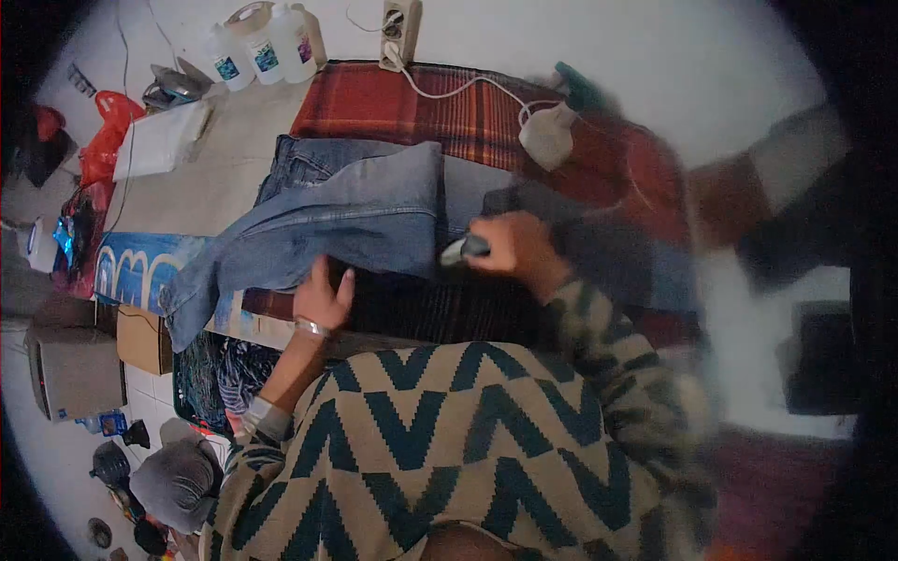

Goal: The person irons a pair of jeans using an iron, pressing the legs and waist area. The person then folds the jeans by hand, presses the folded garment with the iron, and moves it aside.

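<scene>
A pair of blue jeans lies partly folded over the table, one leg hanging off toward the lower left. My left hand rests at the near edge of the jeans, thumb and fingers apart, with a bracelet on the wrist. My right hand is closed round the dark handle of what looks like an iron, just right of the folded denim edge. Its underside is mostly hidden by my hand. Beneath the jeans is a red plaid blanket.
A white cord runs from a socket strip to a pale blurred object at the right. Several bottles stand at the back left, near a red plastic bag. Below the table's left end are a cardboard box and a green basket.
</scene>
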`<state>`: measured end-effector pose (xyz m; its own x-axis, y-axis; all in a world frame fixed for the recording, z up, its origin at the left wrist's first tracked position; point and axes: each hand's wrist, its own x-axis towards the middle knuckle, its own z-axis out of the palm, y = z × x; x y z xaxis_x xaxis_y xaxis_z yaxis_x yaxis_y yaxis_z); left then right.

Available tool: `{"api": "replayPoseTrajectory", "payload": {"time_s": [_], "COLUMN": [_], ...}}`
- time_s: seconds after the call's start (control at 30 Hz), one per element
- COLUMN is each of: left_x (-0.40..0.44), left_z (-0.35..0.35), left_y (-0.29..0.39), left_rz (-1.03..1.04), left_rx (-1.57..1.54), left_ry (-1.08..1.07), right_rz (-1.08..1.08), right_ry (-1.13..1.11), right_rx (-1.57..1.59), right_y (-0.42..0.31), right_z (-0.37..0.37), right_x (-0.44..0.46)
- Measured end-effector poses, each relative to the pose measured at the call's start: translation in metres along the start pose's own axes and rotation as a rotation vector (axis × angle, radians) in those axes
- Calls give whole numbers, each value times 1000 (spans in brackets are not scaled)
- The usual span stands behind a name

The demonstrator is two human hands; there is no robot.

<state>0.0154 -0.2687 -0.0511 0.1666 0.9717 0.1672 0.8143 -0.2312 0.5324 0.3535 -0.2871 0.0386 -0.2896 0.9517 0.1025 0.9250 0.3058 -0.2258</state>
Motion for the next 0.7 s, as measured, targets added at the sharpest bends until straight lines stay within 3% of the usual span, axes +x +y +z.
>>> {"api": "replayPoseTrajectory", "payload": {"time_s": [0.07,0.13,0.17,0.23,0.37,0.47,0.53,0.57,0.63,0.7], "left_x": [22,53,66,89,105,103,90,85,66,51], "left_z": [-15,-13,-18,-33,-44,-46,-73,-76,-104,-125], "left_y": [30,25,23,22,24,11,12,-9,-26,-64], "left_rz": [-91,-28,-35,-119,-223,-155,-152,-122,-299,-540], "left_rx": [-90,-340,-336,-423,-498,-452,-345,-212,240,163], "left_ry": [60,246,257,27,-105,-174,-546,-613,-622,-619], "right_rz": [-126,87,74,38,-123,-187,-219,-233,-169,-111], "right_ry": [-50,-60,-61,28,-26,12,23,41,12,-13], "right_rx": [22,40,41,9,-58,-60,-45,-30,8,41], "right_y": [-7,-17,-21,-29,-54,-74,-81,-84,-98,-106], "right_z": [-2,-4,-3,-2,10,17,22,24,13,13], "right_x": [5,17,21,30,44,58,62,64,61,64]}}
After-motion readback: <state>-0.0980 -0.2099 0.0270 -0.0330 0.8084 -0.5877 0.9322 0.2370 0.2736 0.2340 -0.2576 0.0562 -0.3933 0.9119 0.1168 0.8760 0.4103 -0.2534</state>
